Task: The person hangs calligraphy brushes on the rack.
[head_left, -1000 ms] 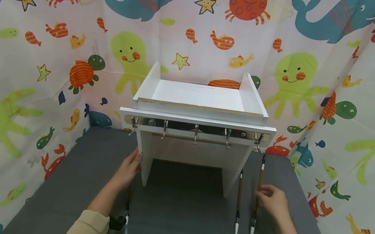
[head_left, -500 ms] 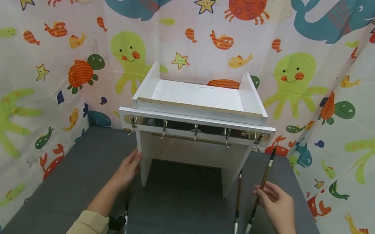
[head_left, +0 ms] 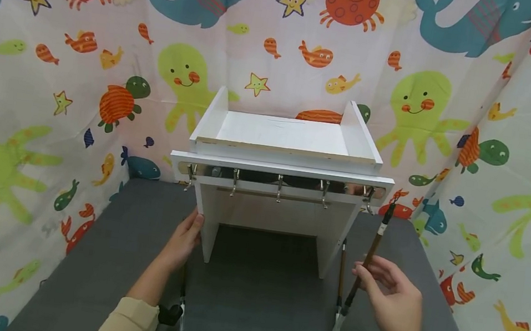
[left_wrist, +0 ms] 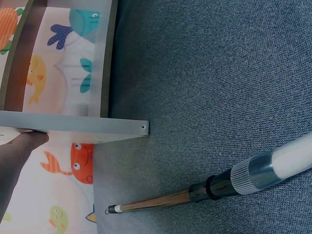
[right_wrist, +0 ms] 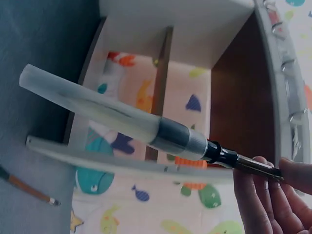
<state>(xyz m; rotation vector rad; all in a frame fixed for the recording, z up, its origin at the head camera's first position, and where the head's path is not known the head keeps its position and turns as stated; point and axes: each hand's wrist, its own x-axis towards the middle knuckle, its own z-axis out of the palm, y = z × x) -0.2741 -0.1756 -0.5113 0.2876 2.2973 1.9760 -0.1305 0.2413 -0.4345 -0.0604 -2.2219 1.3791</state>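
Observation:
My left hand (head_left: 183, 238) rests against the outer face of the left side panel of a small white shelf unit (head_left: 279, 134); in the left wrist view its thumb (left_wrist: 34, 140) lies against that panel (left_wrist: 97, 124), its other fingers hidden. To the right of the unit, my right hand (head_left: 396, 297) pinches a calligraphy brush (head_left: 372, 249) by its brown handle. It tilts, looped end up, whitish capped end (right_wrist: 92, 105) low. A second brush (head_left: 341, 270) lies beside the unit's right panel, and a third brush (left_wrist: 161, 200) lies below my left hand.
Metal hooks (head_left: 279, 187) hang in a row from the unit's front rail. The unit stands on a dark grey tabletop (head_left: 255, 321). A curtain (head_left: 123, 57) printed with sea animals surrounds it at the back and both sides.
My right hand has lifted the brush off the tabletop beside the unit, and its looped end now leans right while its capped end has swung left. My left hand has stayed at the panel.

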